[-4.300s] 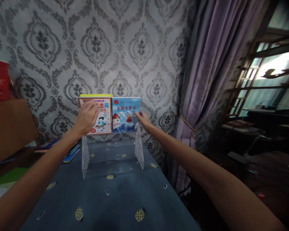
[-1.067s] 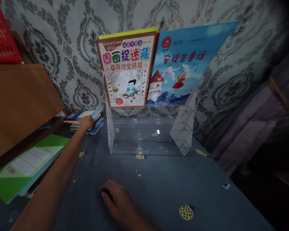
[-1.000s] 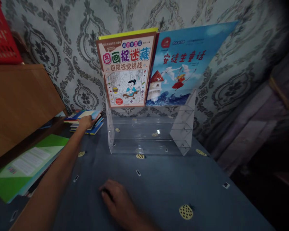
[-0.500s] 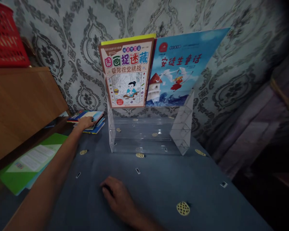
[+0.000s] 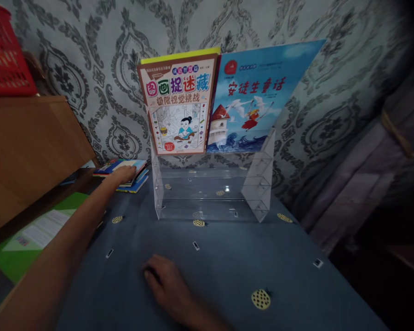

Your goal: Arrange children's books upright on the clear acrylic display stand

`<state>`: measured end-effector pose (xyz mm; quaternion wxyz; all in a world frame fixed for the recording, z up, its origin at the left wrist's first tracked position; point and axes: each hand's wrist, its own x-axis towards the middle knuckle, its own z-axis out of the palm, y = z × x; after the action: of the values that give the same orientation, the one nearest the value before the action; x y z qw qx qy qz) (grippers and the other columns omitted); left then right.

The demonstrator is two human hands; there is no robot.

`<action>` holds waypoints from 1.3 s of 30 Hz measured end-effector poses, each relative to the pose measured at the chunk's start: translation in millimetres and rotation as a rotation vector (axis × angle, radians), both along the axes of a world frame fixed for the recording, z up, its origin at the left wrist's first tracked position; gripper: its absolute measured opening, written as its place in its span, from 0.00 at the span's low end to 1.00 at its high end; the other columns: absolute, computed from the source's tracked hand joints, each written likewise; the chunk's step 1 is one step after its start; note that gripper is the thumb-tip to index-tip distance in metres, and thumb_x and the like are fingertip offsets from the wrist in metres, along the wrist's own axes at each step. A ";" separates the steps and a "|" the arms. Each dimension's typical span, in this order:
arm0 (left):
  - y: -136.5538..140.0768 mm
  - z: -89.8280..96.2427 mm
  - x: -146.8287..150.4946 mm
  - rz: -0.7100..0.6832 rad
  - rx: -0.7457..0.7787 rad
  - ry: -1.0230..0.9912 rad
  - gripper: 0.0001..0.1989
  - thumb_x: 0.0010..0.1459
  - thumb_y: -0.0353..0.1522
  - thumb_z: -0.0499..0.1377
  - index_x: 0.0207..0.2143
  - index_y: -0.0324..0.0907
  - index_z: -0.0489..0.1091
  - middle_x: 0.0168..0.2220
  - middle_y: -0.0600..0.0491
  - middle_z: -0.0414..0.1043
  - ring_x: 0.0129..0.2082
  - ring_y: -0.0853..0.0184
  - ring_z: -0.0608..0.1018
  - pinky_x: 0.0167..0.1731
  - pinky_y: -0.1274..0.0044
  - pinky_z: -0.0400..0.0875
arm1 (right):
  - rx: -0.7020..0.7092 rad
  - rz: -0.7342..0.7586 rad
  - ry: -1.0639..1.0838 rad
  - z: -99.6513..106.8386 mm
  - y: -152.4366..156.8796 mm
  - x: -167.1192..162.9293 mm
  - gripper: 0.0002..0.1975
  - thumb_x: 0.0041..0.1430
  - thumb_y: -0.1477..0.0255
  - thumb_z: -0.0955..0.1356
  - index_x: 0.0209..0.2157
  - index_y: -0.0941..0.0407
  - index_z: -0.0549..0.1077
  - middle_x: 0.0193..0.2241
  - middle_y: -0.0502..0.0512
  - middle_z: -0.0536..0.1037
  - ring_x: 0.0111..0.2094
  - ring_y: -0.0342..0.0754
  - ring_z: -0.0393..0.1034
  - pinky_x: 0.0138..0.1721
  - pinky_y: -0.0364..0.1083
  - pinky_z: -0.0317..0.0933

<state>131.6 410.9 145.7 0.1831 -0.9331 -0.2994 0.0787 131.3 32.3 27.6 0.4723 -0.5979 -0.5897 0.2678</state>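
My left hand [image 5: 123,174] reaches over a small stack of books [image 5: 133,185] at the back left. Its fingers bend over the right side of the top book [image 5: 126,164], and their tips are partly hidden. On the dark blue cloth, my right hand [image 5: 165,282] rests loosely curled, with nothing seen in it. A clear acrylic book rack [image 5: 257,193] stands before me. Its top tier holds a brown-bordered picture book [image 5: 179,108], a yellow-edged one showing behind it, and a blue fairy-tale book [image 5: 255,99] beside them. The lower tiers show no books.
A green book or folder [image 5: 37,230] lies at the left, partly behind my left forearm. Further back are a wooden cabinet [image 5: 31,151] and a red plastic basket [image 5: 8,55]. Patterned wallpaper [image 5: 124,92] rises behind the rack; a tied curtain [image 5: 362,179] hangs at the right.
My left hand has shifted slightly over the stack, its fingers now nearer the top book's right edge. The whole view has drifted a little; my right hand stays put.
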 end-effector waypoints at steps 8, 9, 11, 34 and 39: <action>-3.1 -5.1 -13.2 -0.077 0.040 0.022 0.17 0.65 0.26 0.47 0.54 0.29 0.64 0.39 0.30 0.78 0.45 0.48 0.82 0.44 0.64 0.72 | 0.003 0.003 -0.008 2.5 0.9 -0.7 0.08 0.63 0.79 0.65 0.38 0.56 0.76 0.36 0.54 0.78 0.40 0.47 0.73 0.45 0.45 0.64; -3.2 -4.9 -16.3 -0.080 0.042 0.023 0.17 0.65 0.26 0.47 0.54 0.29 0.64 0.39 0.31 0.78 0.44 0.48 0.82 0.44 0.64 0.72 | 0.005 0.007 -0.006 3.4 1.1 -0.6 0.08 0.63 0.79 0.65 0.38 0.56 0.76 0.37 0.54 0.79 0.40 0.47 0.73 0.45 0.45 0.64; -3.0 -3.8 -24.1 -0.081 0.045 0.017 0.17 0.67 0.30 0.47 0.54 0.29 0.64 0.38 0.32 0.78 0.43 0.49 0.82 0.43 0.65 0.72 | 0.008 0.010 0.000 4.8 1.1 0.0 0.09 0.63 0.79 0.65 0.39 0.56 0.76 0.37 0.54 0.79 0.41 0.47 0.73 0.46 0.45 0.64; -17.5 -1.3 -50.2 0.026 -0.004 -0.077 0.16 0.65 0.26 0.47 0.50 0.34 0.70 0.47 0.33 0.76 0.51 0.50 0.79 0.49 0.64 0.70 | 0.015 0.007 -0.011 1.7 -0.2 1.4 0.10 0.64 0.79 0.65 0.41 0.55 0.76 0.38 0.54 0.79 0.41 0.47 0.73 0.46 0.46 0.65; -30.5 1.1 -63.8 0.028 -0.094 -0.201 0.13 0.60 0.25 0.52 0.46 0.36 0.71 0.43 0.35 0.78 0.49 0.49 0.79 0.52 0.62 0.68 | 0.021 0.008 -0.035 2.6 0.6 0.7 0.09 0.63 0.79 0.65 0.39 0.55 0.77 0.38 0.54 0.80 0.40 0.47 0.73 0.46 0.46 0.65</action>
<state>67.8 380.4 146.8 0.1071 -0.9396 -0.3251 0.0010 132.0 32.9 30.2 0.4673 -0.5948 -0.6031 0.2531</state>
